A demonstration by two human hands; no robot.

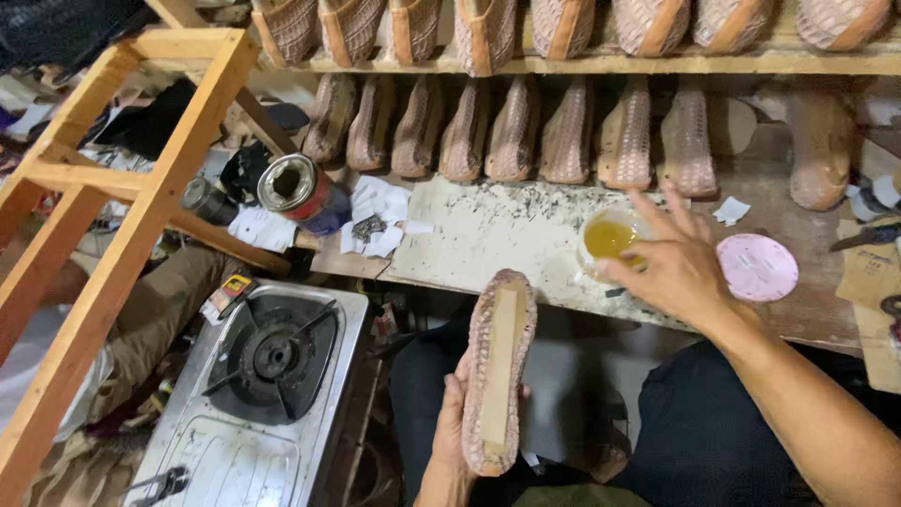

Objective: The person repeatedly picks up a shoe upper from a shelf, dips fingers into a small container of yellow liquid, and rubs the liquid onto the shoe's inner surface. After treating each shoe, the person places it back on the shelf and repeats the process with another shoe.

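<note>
Shoe in my left hand, right hand at the glue cup

My left hand [457, 427] has its grip closed around a woven shoe [498, 368], sole up, over my lap at six o'clock. My right hand [678, 263], fingers spread wide, rests on the cup of yellow glue [608, 239] on the desk [497, 235], with a pink disc [756, 267] at its three o'clock.

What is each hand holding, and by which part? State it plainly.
The left hand holds a woven shoe upper, sole side up, by its lower end. The right hand reaches to a cup of yellow liquid, touching its rim; no firm grip shows.
</note>
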